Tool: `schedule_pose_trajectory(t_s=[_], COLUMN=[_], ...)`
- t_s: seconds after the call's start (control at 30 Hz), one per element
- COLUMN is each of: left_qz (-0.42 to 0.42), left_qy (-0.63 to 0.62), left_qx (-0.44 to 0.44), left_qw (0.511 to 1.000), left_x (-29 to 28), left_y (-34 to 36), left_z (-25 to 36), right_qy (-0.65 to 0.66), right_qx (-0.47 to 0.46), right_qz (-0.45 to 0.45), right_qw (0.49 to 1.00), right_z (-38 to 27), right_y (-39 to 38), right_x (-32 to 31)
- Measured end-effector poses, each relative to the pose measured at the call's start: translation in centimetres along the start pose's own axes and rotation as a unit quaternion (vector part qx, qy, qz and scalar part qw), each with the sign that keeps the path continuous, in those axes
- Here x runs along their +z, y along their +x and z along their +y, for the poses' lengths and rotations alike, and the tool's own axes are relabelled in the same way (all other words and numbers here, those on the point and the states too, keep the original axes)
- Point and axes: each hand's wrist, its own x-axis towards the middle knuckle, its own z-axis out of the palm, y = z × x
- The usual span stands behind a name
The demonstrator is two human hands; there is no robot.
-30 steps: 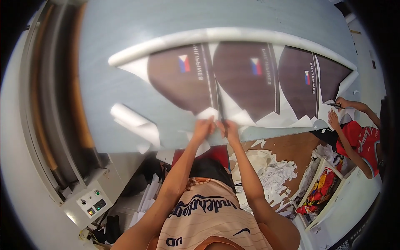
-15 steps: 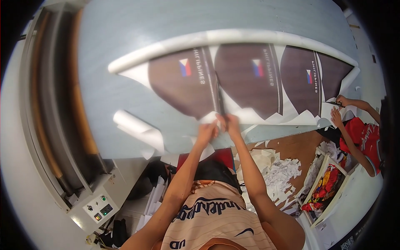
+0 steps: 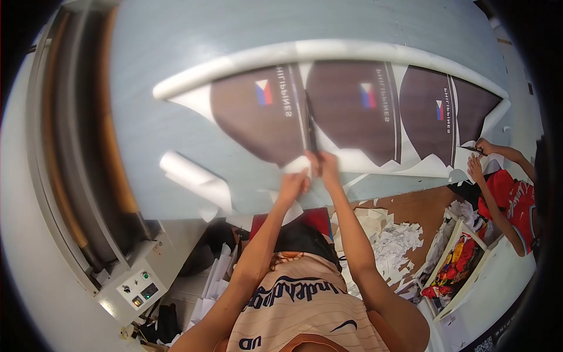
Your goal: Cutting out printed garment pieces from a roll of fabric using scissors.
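A long sheet of printed paper (image 3: 346,145) lies before me, with dark curved panels bearing small flags and mirrored lettering. My right hand (image 3: 326,166) grips dark scissors (image 3: 312,139), their blades pointing away from me along the striped edge of the left panel (image 3: 252,120). Just left of it, my left hand (image 3: 295,186) pinches the white near edge of the sheet beside that panel. Slight blur covers both hands and the blades. Along its far side the sheet is still wound into a white roll (image 3: 305,51).
A loose curled paper piece (image 3: 196,182) lies on the pale blue table (image 3: 158,135). A roller machine (image 3: 88,146) stands at left. To the right, a co-worker's hands (image 3: 478,158) cut the same sheet. Paper scraps (image 3: 387,240) and a crate (image 3: 457,270) are on the floor.
My right hand and the scissors have moved slightly away from me along the panel edge. My left hand keeps its pinch. The whole view has shifted a little.
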Motion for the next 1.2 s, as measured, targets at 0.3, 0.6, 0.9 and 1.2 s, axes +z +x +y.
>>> schedule_pose_trajectory(t_s=[0.3, 0.6, 0.9, 1.2], left_qz=[0.001, 0.007, 0.006, 0.013], left_qy=[-0.021, -0.006, -0.01, -0.003], left_qx=[0.013, -0.001, -0.018, -0.026], left_qw=[1.0, 1.0, 1.0, 1.0], left_x=[0.5, 0.2, 0.3, 0.3], left_y=[-0.2, -0.1, 0.3, 0.3], left_z=[0.5, 0.4, 0.6, 1.0], right_qy=[-0.03, -0.03, -0.008, -0.006], right_qx=[-0.004, 0.002, -0.01, -0.017], right_qz=[0.013, 0.006, 0.007, 0.001], right_qw=[0.999, 1.0, 1.0, 1.0], right_z=[-2.4, -4.6, -6.3, -7.0], right_y=[2.4, 5.4, 7.2, 8.8], right_x=[0.8, 2.0, 2.3, 2.4])
